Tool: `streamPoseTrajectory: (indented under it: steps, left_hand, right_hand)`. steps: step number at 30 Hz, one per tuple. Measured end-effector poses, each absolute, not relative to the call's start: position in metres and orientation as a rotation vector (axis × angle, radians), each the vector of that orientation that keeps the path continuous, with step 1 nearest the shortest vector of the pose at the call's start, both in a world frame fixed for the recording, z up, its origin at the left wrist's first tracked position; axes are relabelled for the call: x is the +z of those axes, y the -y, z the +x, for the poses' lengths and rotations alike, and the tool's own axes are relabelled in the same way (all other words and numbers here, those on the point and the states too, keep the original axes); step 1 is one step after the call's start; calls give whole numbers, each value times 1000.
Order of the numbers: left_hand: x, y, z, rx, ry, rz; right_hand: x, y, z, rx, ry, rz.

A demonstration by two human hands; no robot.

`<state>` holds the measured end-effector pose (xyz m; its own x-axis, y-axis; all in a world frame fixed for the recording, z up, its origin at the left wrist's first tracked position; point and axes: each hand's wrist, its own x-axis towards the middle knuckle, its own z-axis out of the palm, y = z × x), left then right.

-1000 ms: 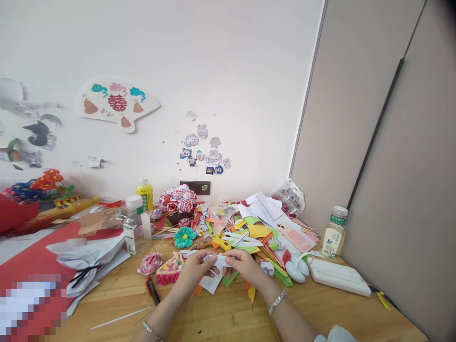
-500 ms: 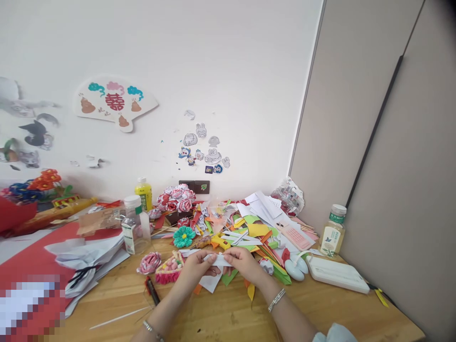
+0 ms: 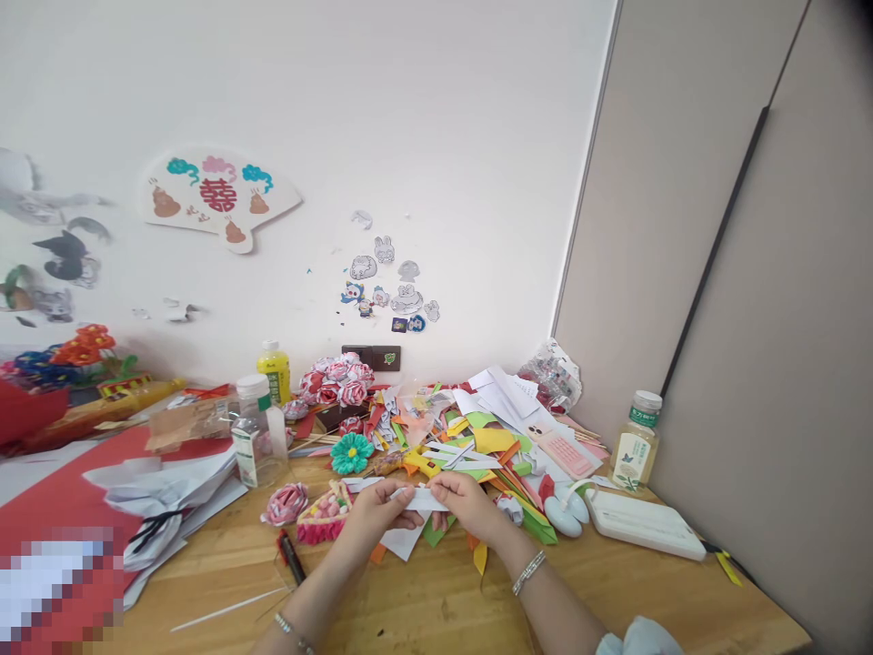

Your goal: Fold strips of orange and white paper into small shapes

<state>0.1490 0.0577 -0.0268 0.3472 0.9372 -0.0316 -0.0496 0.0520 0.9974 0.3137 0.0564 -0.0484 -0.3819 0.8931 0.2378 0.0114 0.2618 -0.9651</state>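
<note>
A small folded strip of white paper point(image 3: 422, 499) is stretched between my two hands, above the wooden table. My left hand point(image 3: 382, 508) pinches its left end between thumb and fingers. At the other end my right hand point(image 3: 465, 503) is closed on it the same way. Under and behind the hands lie a white paper piece point(image 3: 405, 544) and a green scrap point(image 3: 440, 529). Left of my left hand sits a pink-trimmed triangular crafted box point(image 3: 326, 517) with small pompoms, beside a pink paper rose point(image 3: 285, 503).
A heap of coloured paper scraps point(image 3: 491, 441) spreads behind my hands. A clear bottle point(image 3: 251, 446) and a teal flower point(image 3: 352, 453) stand left; a drink bottle point(image 3: 634, 446) and a white power bank point(image 3: 647, 525) are right. A dark pen point(image 3: 292, 557) lies near my left forearm.
Both hands stay almost in place on the white paper strip, with only slight shifts of the right fingers. The camera view has moved very little.
</note>
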Motion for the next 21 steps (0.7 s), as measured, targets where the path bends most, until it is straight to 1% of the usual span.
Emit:
streamPoseTrajectory:
  steps: [12, 18, 21]
  left_hand:
    - [-29, -63, 147, 932, -894, 1222]
    - [-31, -66, 146, 970, -886, 1224]
    - [-30, -65, 146, 987, -926, 1233]
  right_hand:
    - [-40, -52, 315, 1292, 1551, -772]
    - [-43, -55, 320, 1173, 1529, -880]
    - [-45, -57, 320, 1183, 1493, -861]
